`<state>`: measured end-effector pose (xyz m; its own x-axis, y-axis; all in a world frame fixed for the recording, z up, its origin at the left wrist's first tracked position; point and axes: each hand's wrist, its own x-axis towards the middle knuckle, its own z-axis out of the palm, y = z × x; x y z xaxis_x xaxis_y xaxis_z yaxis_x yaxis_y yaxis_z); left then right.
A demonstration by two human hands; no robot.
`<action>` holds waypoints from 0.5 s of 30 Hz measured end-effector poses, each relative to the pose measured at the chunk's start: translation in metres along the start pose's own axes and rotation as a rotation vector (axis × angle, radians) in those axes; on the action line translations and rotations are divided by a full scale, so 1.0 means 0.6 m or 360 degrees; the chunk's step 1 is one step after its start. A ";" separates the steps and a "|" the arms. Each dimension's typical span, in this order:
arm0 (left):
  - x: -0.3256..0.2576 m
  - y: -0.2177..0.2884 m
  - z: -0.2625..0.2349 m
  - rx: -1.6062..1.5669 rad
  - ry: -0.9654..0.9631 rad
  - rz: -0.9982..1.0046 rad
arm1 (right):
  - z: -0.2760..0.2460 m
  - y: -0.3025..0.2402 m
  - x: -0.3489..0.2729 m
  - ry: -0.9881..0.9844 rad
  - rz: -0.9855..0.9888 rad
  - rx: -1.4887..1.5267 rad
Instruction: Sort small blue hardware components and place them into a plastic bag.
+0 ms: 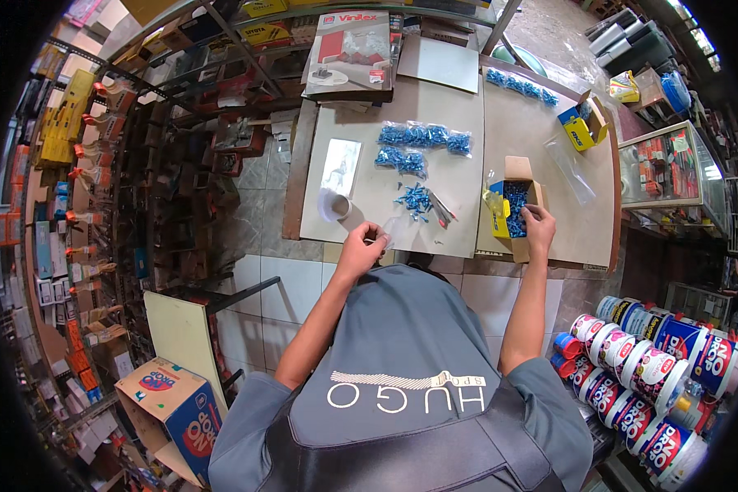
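Observation:
My left hand [362, 249] is closed in a pinch on a small clear plastic bag [398, 232] at the table's near edge. My right hand [539, 230] reaches into an open yellow-and-blue box [500, 215] full of small blue screws [517, 201]; its fingers are bent together at the screws, and what lies between the fingertips is hidden. Between the hands is a loose pile of blue screws [414, 199], with a red-handled tool [444, 211] beside it. Behind the pile lie several filled clear bags of blue screws [416, 134].
A round white roll or cup [333, 205] and a shiny packet [341, 164] lie left. Far right are more filled bags [521, 87], a second opened box [584, 123] and a clear plastic sleeve [569, 168]. Paint pails [644, 361] stand lower right; shelving lines the left.

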<state>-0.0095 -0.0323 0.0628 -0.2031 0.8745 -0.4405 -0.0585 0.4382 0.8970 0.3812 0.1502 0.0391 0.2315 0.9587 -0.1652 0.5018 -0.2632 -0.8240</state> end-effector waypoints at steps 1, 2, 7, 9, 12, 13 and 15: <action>0.000 -0.001 -0.001 0.0012 0.0004 -0.0004 | -0.002 0.000 0.002 -0.0005 0.0000 0.0000; -0.001 -0.003 -0.001 0.0012 0.0008 -0.0006 | -0.005 -0.001 0.005 -0.0059 0.0071 0.0075; 0.000 0.002 0.000 -0.0003 -0.0004 -0.0017 | -0.005 0.030 0.025 -0.0043 0.0047 0.0331; -0.001 0.003 -0.001 0.0002 -0.0001 -0.0013 | -0.006 0.041 0.034 -0.0026 -0.0021 0.0394; -0.002 -0.002 -0.004 0.0001 0.0011 -0.0007 | -0.007 0.044 0.038 -0.0022 0.0005 0.0426; -0.003 -0.001 -0.005 -0.0003 0.0018 -0.0005 | -0.006 0.039 0.036 -0.0027 0.0003 0.0426; -0.005 -0.001 -0.006 -0.0003 0.0029 -0.0010 | -0.006 0.029 0.031 -0.0009 0.0050 0.0462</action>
<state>-0.0126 -0.0359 0.0637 -0.2205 0.8677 -0.4455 -0.0620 0.4434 0.8942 0.3970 0.1629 0.0238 0.2385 0.9512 -0.1956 0.2348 -0.2519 -0.9388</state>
